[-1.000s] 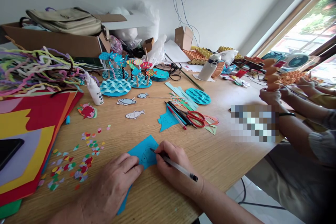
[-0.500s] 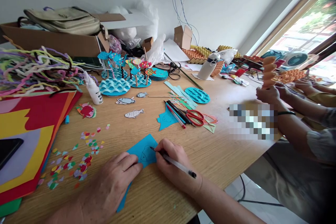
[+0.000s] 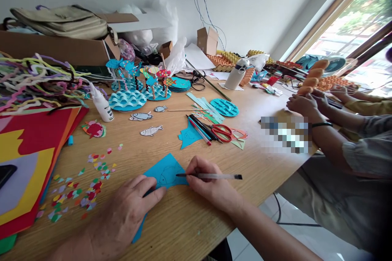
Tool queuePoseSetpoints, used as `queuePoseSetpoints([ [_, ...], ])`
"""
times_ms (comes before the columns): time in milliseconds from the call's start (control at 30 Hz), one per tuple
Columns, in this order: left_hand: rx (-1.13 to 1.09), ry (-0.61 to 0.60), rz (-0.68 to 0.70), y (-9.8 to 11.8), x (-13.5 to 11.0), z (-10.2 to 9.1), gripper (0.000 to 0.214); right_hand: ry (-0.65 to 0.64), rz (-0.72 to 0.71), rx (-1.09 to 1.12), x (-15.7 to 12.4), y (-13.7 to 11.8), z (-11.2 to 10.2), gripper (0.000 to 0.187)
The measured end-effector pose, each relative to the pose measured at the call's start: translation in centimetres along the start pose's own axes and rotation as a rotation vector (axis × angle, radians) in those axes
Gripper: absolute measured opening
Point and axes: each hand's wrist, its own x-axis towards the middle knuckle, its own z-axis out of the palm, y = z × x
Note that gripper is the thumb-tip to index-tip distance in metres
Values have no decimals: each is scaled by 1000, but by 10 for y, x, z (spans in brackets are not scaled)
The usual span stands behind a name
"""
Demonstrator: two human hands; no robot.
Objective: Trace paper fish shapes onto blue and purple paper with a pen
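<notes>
Blue paper near table edge, fish outline on it; left hand covers its lower part, thumb apart from forefinger. Right hand pinches one pen, tip at outline. Beyond: three grey paper fish, one red paper fish, one glue bottle, one pair of scissors; loose pens lie across blue scrap, overlapping, count unclear
</notes>
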Motion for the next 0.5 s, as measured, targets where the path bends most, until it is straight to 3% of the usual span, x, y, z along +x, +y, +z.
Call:
queuePoseSetpoints([
  [200,33,-21,-22,0,-3,10,46,-22,-63,-201,-1,-1,5,10],
  [500,74,-89,-67,4,1,7,45,-76,-65,-256,-3,-3,5,12],
])
